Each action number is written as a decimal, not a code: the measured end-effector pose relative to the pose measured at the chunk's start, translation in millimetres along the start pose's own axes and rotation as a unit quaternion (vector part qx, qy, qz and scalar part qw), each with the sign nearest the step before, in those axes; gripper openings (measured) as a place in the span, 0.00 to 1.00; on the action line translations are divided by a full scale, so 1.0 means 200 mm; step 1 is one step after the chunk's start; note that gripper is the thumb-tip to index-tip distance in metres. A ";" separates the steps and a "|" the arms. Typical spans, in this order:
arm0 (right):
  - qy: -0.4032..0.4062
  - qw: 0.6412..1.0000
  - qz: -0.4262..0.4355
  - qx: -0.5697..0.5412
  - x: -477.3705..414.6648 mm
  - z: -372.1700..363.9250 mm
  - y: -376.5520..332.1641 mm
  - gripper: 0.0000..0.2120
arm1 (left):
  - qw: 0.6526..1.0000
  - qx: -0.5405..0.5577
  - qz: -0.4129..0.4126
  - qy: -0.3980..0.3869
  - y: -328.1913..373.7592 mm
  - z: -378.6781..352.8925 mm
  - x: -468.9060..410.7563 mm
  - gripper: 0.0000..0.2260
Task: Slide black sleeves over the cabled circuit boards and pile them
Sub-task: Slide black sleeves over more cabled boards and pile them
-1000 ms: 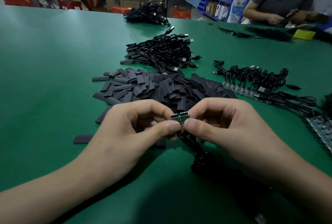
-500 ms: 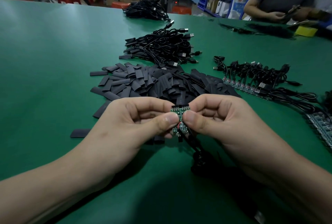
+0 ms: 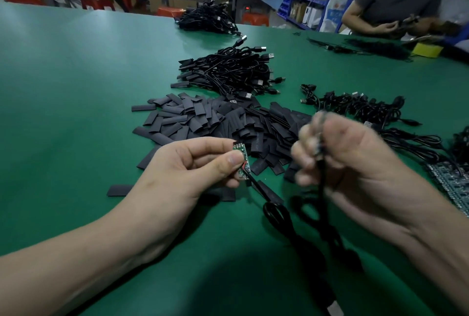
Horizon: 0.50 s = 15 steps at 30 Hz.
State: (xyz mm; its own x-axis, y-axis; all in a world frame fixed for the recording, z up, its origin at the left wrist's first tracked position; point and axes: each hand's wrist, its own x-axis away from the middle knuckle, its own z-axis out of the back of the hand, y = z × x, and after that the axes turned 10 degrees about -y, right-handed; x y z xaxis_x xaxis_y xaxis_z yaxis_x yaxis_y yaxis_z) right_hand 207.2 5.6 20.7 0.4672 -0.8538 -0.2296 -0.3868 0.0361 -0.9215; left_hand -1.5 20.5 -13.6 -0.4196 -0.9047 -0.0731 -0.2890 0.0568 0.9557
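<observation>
a small green circuit board point(image 3: 242, 161) is pinched between the thumb and forefinger of the left hand point(image 3: 177, 171), just left of the middle of the frame and above the green table point(image 3: 76, 87). a black cable point(image 3: 276, 211) is seen running from the board's lower end down toward the lower right. the right hand point(image 3: 342, 161), right of centre and blurred, is curled round a stretch of black cable. a heap of black sleeves point(image 3: 215, 123) is spread just behind both hands; a pile of sleeved cables point(image 3: 228, 69) lies further up the frame, and unsleeved cabled boards point(image 3: 355, 107) are laid out at the right.
</observation>
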 end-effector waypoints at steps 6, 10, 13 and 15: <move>-0.025 0.996 -0.003 0.090 0.01 0.09 -0.22 0.08 | 0.998 -0.054 -0.023 -0.016 0.01 0.00 0.02 0.07; 0.004 0.948 -0.027 0.316 0.08 0.13 -0.35 0.16 | 0.986 -0.147 -0.057 -0.059 0.01 0.00 0.04 0.11; 0.021 0.886 -0.139 0.441 0.09 0.16 -0.38 0.20 | 0.974 -0.206 -0.069 -0.068 0.01 0.01 0.05 0.11; 0.013 0.808 -0.227 0.544 0.09 0.18 -0.33 0.10 | 0.970 -0.220 -0.073 -0.065 0.00 0.01 0.04 0.09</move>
State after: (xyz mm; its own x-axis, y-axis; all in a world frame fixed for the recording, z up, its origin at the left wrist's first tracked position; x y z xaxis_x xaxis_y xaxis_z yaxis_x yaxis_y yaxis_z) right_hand 268.8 6.9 66.5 0.3428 -0.9172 0.2032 0.7540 0.1396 -0.6419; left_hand -6.7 13.3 -14.1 -0.5151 -0.8269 -0.2257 0.0303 -0.2807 0.9593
